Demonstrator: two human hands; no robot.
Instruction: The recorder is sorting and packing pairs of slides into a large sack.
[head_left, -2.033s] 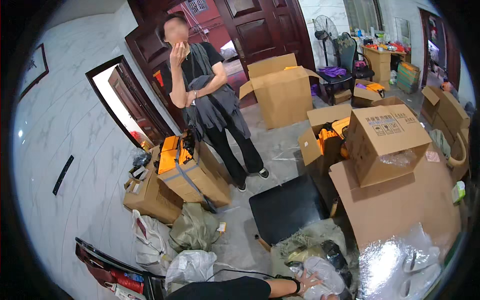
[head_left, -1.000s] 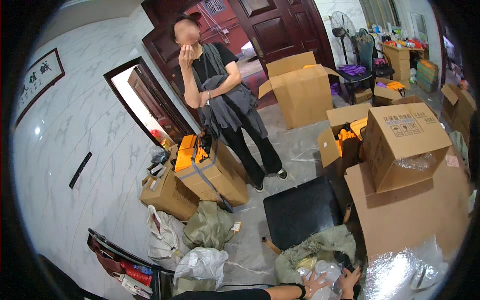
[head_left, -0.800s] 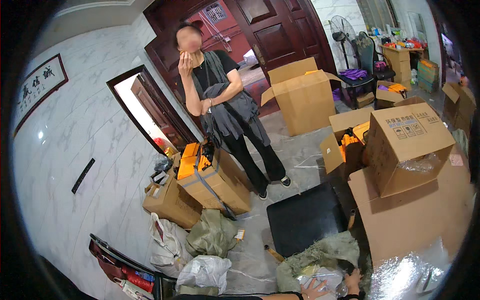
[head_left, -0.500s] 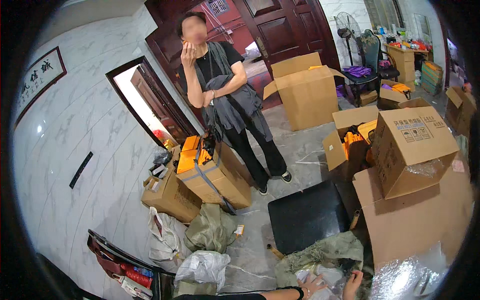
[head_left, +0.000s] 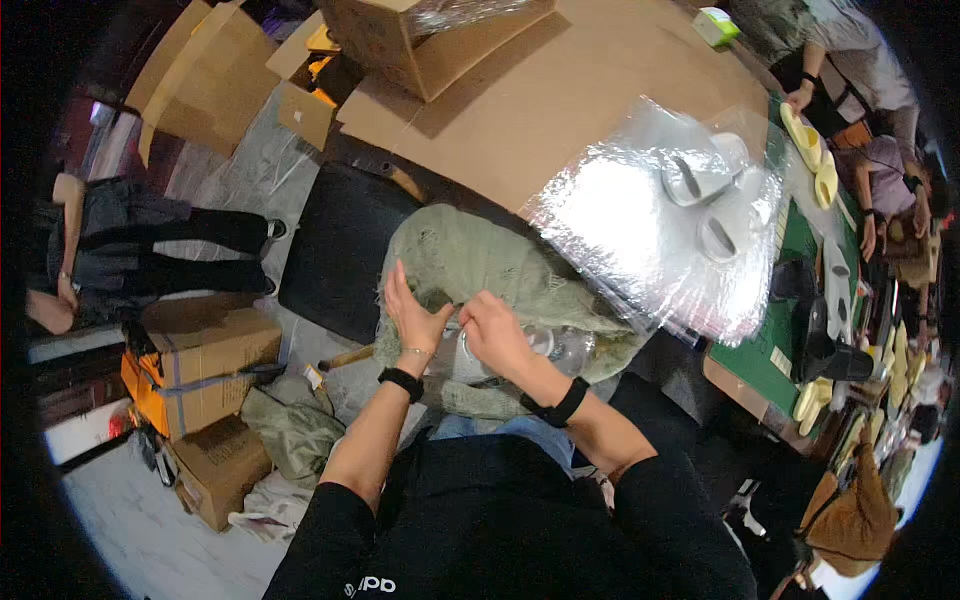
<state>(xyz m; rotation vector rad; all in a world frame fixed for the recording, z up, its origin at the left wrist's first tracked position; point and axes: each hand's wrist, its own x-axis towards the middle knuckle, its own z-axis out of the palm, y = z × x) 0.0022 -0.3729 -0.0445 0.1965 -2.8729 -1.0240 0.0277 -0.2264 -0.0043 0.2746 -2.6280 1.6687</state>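
Directly ahead of both hands: green sack (head_left: 470, 262), left hand (head_left: 413, 318) open at its mouth, right hand (head_left: 493, 333) pinching clear plastic (head_left: 552, 345).

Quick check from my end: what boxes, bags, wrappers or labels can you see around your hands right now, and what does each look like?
Green woven sack: under both hands, crumpled, frayed.
Clear plastic bag: inside the sack, by the right hand.
Clear plastic sheet: on flat cardboard, shiny, covering white slippers.
Taped cardboard box: far left, brown over orange.
Open cardboard box: top centre, brown.
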